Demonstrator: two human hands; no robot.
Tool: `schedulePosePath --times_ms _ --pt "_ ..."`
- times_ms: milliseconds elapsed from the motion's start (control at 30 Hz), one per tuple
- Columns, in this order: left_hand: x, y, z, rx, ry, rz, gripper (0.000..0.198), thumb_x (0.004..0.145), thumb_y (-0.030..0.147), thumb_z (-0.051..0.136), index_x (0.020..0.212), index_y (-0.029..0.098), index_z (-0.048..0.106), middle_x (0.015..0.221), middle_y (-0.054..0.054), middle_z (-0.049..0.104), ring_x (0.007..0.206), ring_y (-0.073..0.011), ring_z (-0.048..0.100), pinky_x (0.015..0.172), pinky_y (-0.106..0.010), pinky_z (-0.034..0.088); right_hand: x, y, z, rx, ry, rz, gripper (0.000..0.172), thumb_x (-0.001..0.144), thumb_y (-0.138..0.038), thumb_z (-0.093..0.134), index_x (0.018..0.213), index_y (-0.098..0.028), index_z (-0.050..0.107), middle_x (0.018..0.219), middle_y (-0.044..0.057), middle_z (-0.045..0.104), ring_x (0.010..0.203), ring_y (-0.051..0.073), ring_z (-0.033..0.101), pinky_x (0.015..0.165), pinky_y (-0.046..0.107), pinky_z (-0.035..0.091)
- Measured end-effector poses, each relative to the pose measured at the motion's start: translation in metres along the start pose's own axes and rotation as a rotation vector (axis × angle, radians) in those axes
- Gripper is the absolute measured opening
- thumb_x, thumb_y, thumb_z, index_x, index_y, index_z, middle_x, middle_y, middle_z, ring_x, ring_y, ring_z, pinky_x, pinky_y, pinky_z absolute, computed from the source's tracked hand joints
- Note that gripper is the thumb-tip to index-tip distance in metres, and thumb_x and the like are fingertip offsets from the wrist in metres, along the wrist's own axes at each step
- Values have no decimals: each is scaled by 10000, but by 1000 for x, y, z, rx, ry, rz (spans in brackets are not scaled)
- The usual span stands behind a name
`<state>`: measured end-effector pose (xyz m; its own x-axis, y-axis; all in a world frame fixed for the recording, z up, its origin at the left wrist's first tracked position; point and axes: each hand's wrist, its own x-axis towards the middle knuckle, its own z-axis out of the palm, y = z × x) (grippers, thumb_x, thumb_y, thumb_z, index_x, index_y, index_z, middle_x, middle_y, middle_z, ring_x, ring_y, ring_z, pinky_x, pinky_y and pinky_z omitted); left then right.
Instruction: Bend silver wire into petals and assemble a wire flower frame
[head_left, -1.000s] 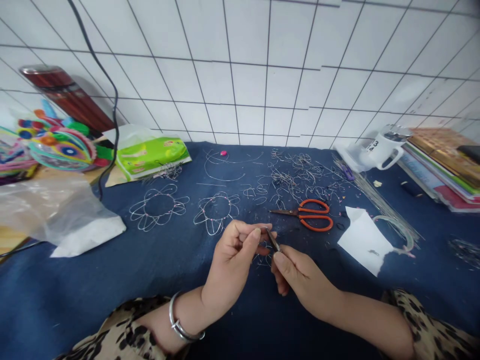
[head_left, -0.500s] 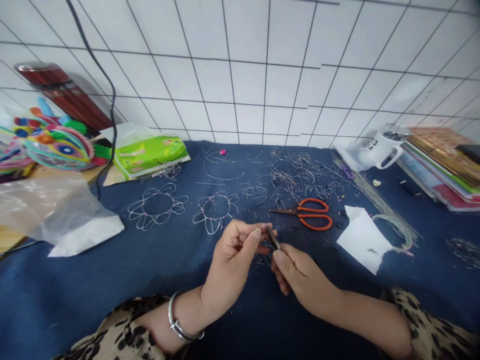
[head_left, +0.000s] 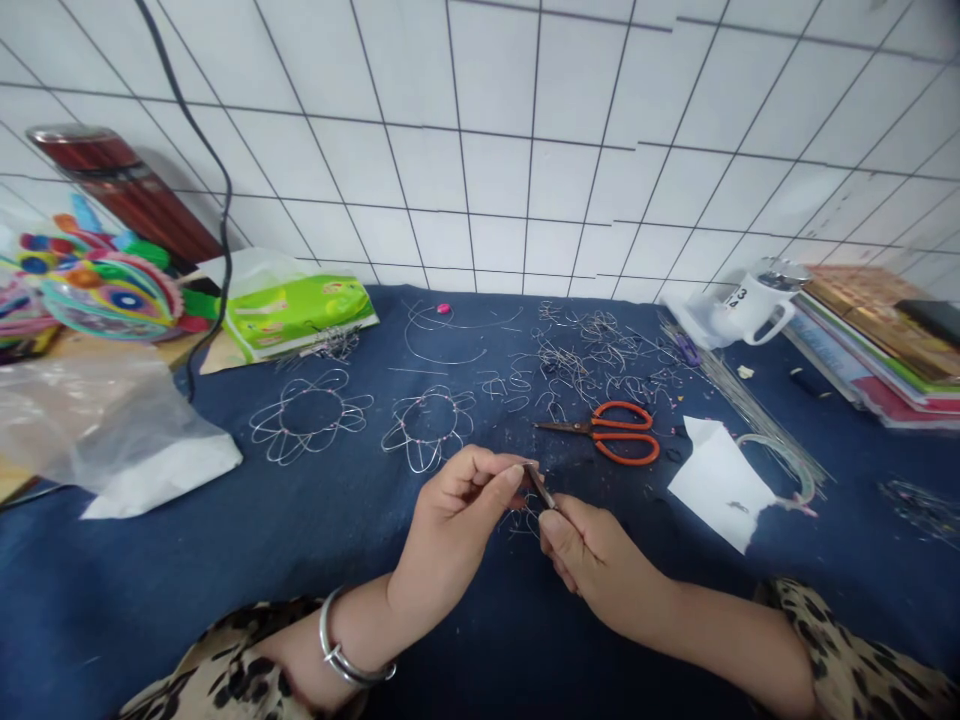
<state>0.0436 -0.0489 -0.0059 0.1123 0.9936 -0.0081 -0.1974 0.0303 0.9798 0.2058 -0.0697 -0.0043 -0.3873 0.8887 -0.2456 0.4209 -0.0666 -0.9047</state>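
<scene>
Low over the blue cloth (head_left: 225, 560), my left hand (head_left: 450, 530) is closed in a pinch on a small piece of bent wire (head_left: 521, 515). Just to its right, my right hand (head_left: 592, 560) is closed on a thin metal tool (head_left: 541, 488), perhaps tweezers, whose tip points up-left at the wire between my fingertips. Two finished wire flower shapes (head_left: 311, 415) (head_left: 429, 425) lie on the cloth beyond my left hand. Orange-handled scissors (head_left: 611, 432) lie shut, beyond my right hand.
A heap of bent wire bits (head_left: 592, 355) lies at the back. A bundle of straight wires (head_left: 757, 420) and white paper (head_left: 716, 485) are at right, with a white mug (head_left: 750, 300) and stacked books (head_left: 885, 335). A green tissue pack (head_left: 300, 315), clear plastic bag (head_left: 97, 420) and colourful craft items (head_left: 105, 290) are at left.
Both hands have shifted slightly left and down in the view as the camera moved a little. Their grips are the same.
</scene>
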Motion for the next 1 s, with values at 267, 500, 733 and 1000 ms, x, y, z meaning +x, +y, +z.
schedulePosePath --times_ms 267,500,733,1000 --pt "2 -1 -1 -5 63 60 100 869 250 562 824 162 566 978 -53 666 852 -137 619 715 -243 543 -1 2 0 102 -25 17 432 924 -550 306 775 -175 461 613 -24 477 534 90 502 520 223 406" --pt "0 -2 0 -23 45 56 99 867 244 556 801 170 550 994 -62 663 863 -146 629 744 -276 548 -1 3 1 114 -24 10 434 922 -554 306 774 -175 460 621 -24 475 537 89 505 523 223 414" --pt "1 -4 2 -49 53 97 83 862 229 560 802 172 554 989 -61 662 885 -167 647 764 -307 542 -1 1 0 87 -14 22 443 919 -563 302 773 -176 463 610 -22 477 530 94 498 522 229 405" --pt "0 -4 5 -43 40 120 81 866 217 555 802 167 556 1002 -55 649 897 -166 647 777 -304 539 -2 -1 0 41 9 15 442 922 -561 293 760 -185 460 613 -21 472 545 97 466 525 230 385"
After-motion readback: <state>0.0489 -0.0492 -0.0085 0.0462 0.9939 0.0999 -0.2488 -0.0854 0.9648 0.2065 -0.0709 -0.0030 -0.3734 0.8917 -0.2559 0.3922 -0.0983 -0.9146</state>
